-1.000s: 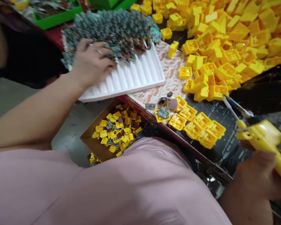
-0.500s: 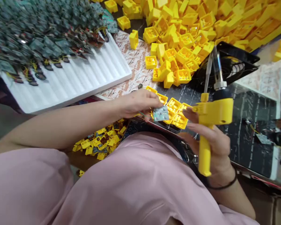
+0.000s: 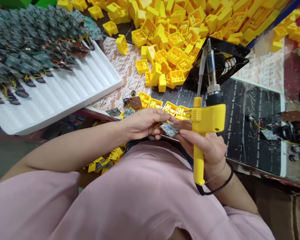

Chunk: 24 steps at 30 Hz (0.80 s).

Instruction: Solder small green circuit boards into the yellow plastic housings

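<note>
My left hand [image 3: 146, 122] is closed on a small circuit board [image 3: 169, 129] with thin yellow wires, held low in front of my body. A small dark round part [image 3: 151, 137] hangs by the fingers of that hand. My right hand [image 3: 212, 148] is wrapped round a yellow soldering gun [image 3: 208, 118], its metal tip pointing up and away from the board. The right fingertips are at the board's right edge; whether they pinch it I cannot tell. Just beyond the hands, several open yellow housings [image 3: 170, 108] stand in a row on the table edge.
A white foam tray [image 3: 100, 81] at the left carries many wired circuit boards [image 3: 40, 43]. Yellow housings [image 3: 162, 40] are heaped at the back. A black fan [image 3: 227, 61] stands behind the iron. More yellow pieces [image 3: 106, 160] lie below the table edge. Loose boards [image 3: 269, 134] lie right.
My right hand has brought the soldering gun left, its fingers now at the circuit board. The board has tilted and dropped nearer my body. The view has shifted right.
</note>
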{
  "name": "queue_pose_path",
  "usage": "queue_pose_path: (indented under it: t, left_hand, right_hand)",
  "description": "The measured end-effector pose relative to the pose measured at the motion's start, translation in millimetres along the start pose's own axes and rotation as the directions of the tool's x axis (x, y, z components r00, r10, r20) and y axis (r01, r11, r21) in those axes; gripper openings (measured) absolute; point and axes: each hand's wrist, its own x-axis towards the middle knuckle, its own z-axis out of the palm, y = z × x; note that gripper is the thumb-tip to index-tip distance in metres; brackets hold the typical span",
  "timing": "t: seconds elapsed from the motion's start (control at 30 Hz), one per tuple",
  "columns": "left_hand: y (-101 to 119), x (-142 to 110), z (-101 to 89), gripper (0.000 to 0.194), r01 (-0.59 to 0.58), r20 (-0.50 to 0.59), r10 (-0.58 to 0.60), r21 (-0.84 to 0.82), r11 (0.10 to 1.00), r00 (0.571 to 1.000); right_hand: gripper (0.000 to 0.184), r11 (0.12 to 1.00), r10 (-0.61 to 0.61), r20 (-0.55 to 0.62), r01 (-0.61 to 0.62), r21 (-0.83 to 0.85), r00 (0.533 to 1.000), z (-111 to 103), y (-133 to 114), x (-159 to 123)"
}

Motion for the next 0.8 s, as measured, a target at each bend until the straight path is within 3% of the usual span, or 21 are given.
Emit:
queue_pose_path:
  t: [0.1, 0.17, 0.27, 0.37, 0.5, 0.63, 0.73, 0.8]
  left_hand:
    - [-1.0, 0.9, -3.7, 0.012, -0.094, -0.064, 0.089, -0.072, 0.993, 0.994]
    - [-1.7, -1.3, -6.7, 0.014, -0.234, -0.082, 0.232, -0.023, 0.972, 0.969]
    - [-4.1, -4.0, -2.4, 0.023, -0.476, -0.043, 0.495, 0.214, 0.853, 0.868]
    - [-6.7, 0.3, 12.3, 0.026, -0.590, -0.032, 0.630, 0.315, 0.743, 0.776]
    - [-7.3, 13.2, 26.5, 0.018, -0.568, -0.130, 0.590, 0.172, 0.805, 0.797]
    - [-10.5, 22.7, 26.8, 0.016, -0.522, -0.144, 0.530, 0.092, 0.848, 0.836]
    - [-14.2, 25.9, 25.9, 0.025, -0.509, -0.130, 0.525, 0.139, 0.849, 0.841]
    - [-10.1, 23.3, 24.8, 0.030, -0.520, -0.123, 0.560, 0.251, 0.816, 0.819]
  right_hand:
    - [0.056, 1.000, 0.019, -0.129, -0.020, -0.010, 0.991, -0.5, 1.1, -2.9]
    - [0.065, 0.999, 0.040, -0.190, -0.037, 0.015, 0.981, -2.3, 2.0, -3.0]
    - [0.069, 1.000, 0.028, -0.222, -0.029, -0.004, 0.975, -2.8, 0.7, -0.6]
    - [0.063, 0.995, 0.001, -0.233, -0.024, -0.093, 0.972, 2.8, -2.0, 2.0]
    - [0.059, 0.982, 0.009, -0.284, -0.063, -0.179, 0.959, 13.7, 0.3, -0.2]
    - [0.058, 0.984, -0.027, -0.223, -0.014, -0.178, 0.974, 20.4, 8.9, -8.1]
    - [0.044, 0.982, -0.028, -0.215, -0.013, -0.187, 0.976, 22.4, 12.0, -10.6]
    - [0.032, 0.981, -0.015, -0.218, -0.027, -0.191, 0.976, 19.4, 12.6, -9.7]
